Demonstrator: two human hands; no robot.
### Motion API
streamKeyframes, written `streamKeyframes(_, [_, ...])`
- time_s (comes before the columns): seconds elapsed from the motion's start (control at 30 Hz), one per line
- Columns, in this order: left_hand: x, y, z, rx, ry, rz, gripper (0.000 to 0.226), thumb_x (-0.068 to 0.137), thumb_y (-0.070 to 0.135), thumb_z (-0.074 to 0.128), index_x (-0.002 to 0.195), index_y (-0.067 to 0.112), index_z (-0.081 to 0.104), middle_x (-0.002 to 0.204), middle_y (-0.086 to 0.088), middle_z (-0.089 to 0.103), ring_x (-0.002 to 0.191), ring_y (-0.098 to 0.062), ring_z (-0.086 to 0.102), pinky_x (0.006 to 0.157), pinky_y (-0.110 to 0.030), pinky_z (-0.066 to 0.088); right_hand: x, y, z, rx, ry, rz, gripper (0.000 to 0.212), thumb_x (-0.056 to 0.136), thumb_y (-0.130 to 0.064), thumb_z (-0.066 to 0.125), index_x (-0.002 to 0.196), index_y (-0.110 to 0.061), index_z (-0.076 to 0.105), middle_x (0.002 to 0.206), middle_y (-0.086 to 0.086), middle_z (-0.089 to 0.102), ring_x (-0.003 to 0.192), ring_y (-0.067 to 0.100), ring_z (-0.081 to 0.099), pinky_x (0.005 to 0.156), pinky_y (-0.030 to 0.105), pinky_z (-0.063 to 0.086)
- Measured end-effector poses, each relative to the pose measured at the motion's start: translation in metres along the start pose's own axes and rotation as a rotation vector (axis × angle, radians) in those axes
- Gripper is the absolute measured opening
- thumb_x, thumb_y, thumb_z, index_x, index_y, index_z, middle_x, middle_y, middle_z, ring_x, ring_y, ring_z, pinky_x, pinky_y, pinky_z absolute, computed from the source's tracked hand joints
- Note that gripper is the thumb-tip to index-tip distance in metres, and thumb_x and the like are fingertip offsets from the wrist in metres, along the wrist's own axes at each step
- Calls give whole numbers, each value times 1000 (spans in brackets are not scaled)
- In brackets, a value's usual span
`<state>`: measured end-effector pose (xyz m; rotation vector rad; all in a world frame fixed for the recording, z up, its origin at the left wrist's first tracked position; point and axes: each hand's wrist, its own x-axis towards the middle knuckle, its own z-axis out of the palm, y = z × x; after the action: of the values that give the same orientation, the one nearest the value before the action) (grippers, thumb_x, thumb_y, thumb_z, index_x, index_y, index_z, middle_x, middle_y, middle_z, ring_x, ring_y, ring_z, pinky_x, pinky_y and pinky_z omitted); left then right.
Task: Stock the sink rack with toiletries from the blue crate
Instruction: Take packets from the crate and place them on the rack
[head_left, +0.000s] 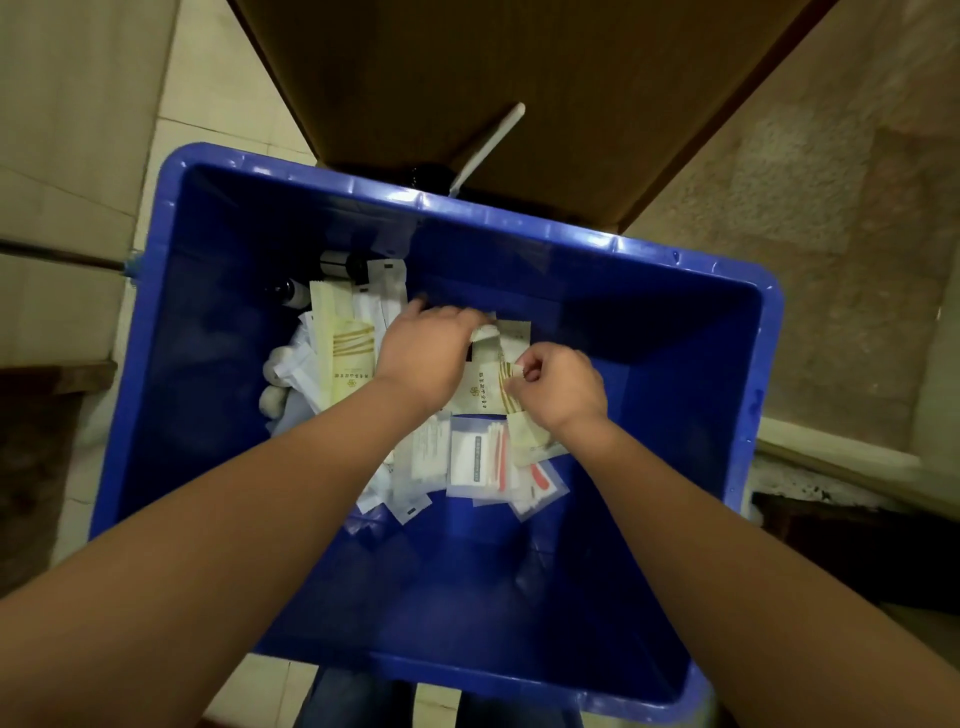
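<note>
A large blue crate (675, 364) fills the middle of the head view. A pile of wrapped toiletries lies on its floor: cream sachets with gold stripes (348, 358), clear packets (475, 462) and small dark bottles (337, 265). Both my hands are down inside the crate. My left hand (423, 358) lies palm down over the pile, its fingers curled round the top edge of a cream sachet (483, 384). My right hand (563, 387) pinches the right edge of the same sachet between thumb and fingers. The sink rack is not in view.
A brown door (545, 78) with a white handle (491, 145) stands behind the crate. Pale floor tiles (208, 93) lie at the left, a speckled stone wall (831, 208) at the right. The right half of the crate floor is bare.
</note>
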<state>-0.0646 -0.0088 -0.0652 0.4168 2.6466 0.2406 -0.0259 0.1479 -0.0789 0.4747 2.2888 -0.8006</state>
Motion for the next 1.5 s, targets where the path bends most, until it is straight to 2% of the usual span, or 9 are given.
streamKeyframes(0.07, [-6,1,-9,-34,7,-53,37,92,4,48,123,24,55,110,-3,67,102,-25,60,106,-35,34,-5,-4,-6,85,-8,10,20,83,-21,66,72,-29,52,73,-11,58,87,20,60,72,36,52])
streamKeyframes(0.2, [-27,3,-37,-146,-26,-137,30,91,2,50,117,17,51,103,-7,64,85,-31,60,69,-39,50,-22,-13,-24,181,-7,5,22,87,-16,63,75,-25,48,61,-8,49,61,15,49,63,35,48])
streamKeyframes(0.37, [-52,3,-71,-247,-54,-205,22,98,14,43,120,13,42,89,-9,60,68,-29,55,53,-34,37,-56,-31,-48,178,-19,-1,25,86,-14,61,73,-25,44,62,-7,48,61,15,46,67,38,50])
streamKeyframes(0.6, [-94,5,-120,-278,-85,-271,26,97,16,47,123,13,42,87,-8,59,77,-30,58,59,-36,40,-112,-57,-80,204,71,1,21,85,-10,58,74,-23,46,66,-5,52,67,18,51,70,41,52])
streamKeyframes(0.87, [-136,7,-158,-448,-113,-268,40,91,24,59,129,23,48,110,-3,65,94,-24,62,82,-42,54,-169,-83,-107,469,156,41,22,82,-3,62,76,-19,49,77,4,58,73,24,60,71,46,57])
streamKeyframes(1.03, [-148,15,-190,-613,-150,-268,41,86,17,61,123,26,45,110,-1,60,94,-22,63,78,-45,58,-200,-97,-115,654,211,47,20,85,-3,63,77,-16,50,82,10,61,80,32,64,71,42,57])
streamKeyframes(1.2, [-151,29,-223,-834,-126,-268,39,89,6,62,124,15,45,114,-3,58,98,-20,64,67,-31,59,-224,-107,-128,784,290,84,13,91,-7,61,85,-16,54,99,13,67,90,29,69,65,34,57])
streamKeyframes(1.37, [-154,33,-247,-895,-132,-202,33,90,9,66,119,15,52,112,-5,64,95,-18,67,67,-30,60,-241,-119,-144,732,294,38,14,90,-7,63,84,-16,53,98,10,65,94,26,67,79,45,60])
streamKeyframes(1.5, [-155,35,-266,-747,-165,-79,28,90,12,66,114,20,54,108,-1,65,96,-16,66,73,-34,61,-254,-125,-158,534,298,-79,28,84,-12,71,106,-21,56,102,-4,58,94,12,58,71,24,51])
